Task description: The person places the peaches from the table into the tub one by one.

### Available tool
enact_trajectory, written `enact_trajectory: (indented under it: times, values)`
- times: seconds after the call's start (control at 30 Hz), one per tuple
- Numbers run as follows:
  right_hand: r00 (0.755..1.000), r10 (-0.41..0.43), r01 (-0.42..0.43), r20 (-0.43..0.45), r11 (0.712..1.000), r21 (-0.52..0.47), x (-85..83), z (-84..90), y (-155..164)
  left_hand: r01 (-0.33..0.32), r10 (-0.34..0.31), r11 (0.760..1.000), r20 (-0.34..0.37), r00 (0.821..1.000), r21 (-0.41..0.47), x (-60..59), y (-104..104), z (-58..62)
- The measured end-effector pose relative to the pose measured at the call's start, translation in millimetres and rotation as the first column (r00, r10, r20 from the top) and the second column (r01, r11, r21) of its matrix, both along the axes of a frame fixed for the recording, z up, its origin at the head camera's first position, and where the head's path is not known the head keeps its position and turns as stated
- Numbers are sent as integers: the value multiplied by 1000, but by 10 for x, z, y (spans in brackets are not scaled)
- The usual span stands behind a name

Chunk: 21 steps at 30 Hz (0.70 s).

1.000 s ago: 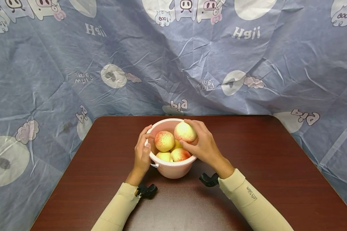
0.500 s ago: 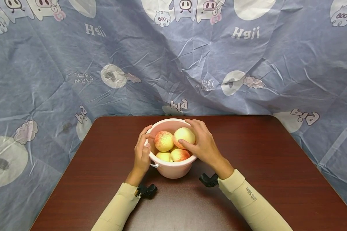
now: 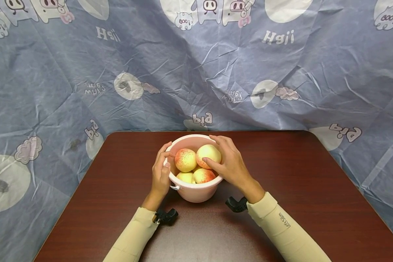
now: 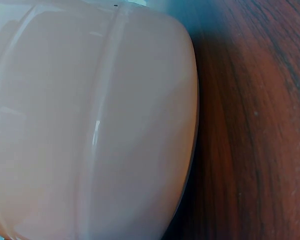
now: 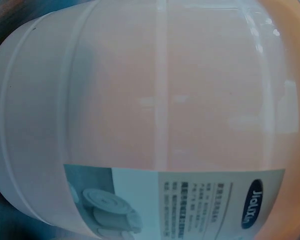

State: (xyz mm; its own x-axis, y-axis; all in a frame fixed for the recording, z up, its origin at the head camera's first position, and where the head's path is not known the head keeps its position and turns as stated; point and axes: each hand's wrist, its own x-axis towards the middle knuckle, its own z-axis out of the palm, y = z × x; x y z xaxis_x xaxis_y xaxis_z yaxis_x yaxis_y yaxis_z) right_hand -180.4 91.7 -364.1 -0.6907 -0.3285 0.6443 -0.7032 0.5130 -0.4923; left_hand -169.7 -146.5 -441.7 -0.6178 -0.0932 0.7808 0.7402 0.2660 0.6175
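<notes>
In the head view a pale pink bucket (image 3: 196,193) stands upright on the table, holding several yellow peaches with red speckles. My left hand (image 3: 160,173) grips its left rim, the index finger reaching over the edge. At the right rim is my right hand (image 3: 232,163), fingers spread along the edge and thumb lying across the front of the upper right peach (image 3: 208,154). That peach sits beside a redder one (image 3: 185,160), above a red-blushed peach (image 3: 204,175) and a partly hidden one (image 3: 185,177). Both wrist views show only the bucket's smooth wall (image 4: 135,110) up close.
The dark red-brown wooden table (image 3: 288,174) extends on both sides of the bucket. Behind it hangs a blue-grey cloth (image 3: 170,72) with cartoon prints. A printed label (image 5: 189,200) shows on the bucket's outer side. A small white handle joint (image 3: 175,187) sits below the rim.
The upper right peach has dropped a little from the right hand's fingers and now sits lower in the bucket. The left hand and the bucket have stayed in place.
</notes>
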Motion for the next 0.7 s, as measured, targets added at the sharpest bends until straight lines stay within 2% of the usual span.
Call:
enact_trajectory:
  times: [0.27, 0.7]
  values:
    - [1000, 4, -4, 8, 1000, -16, 18, 13, 4, -2, 2, 1000, 7, 1000, -6, 22, 6, 34]
    - [1000, 16, -14, 24, 996, -84, 31, 26, 43, -8, 8, 1000, 3, 1000, -6, 8, -5, 9]
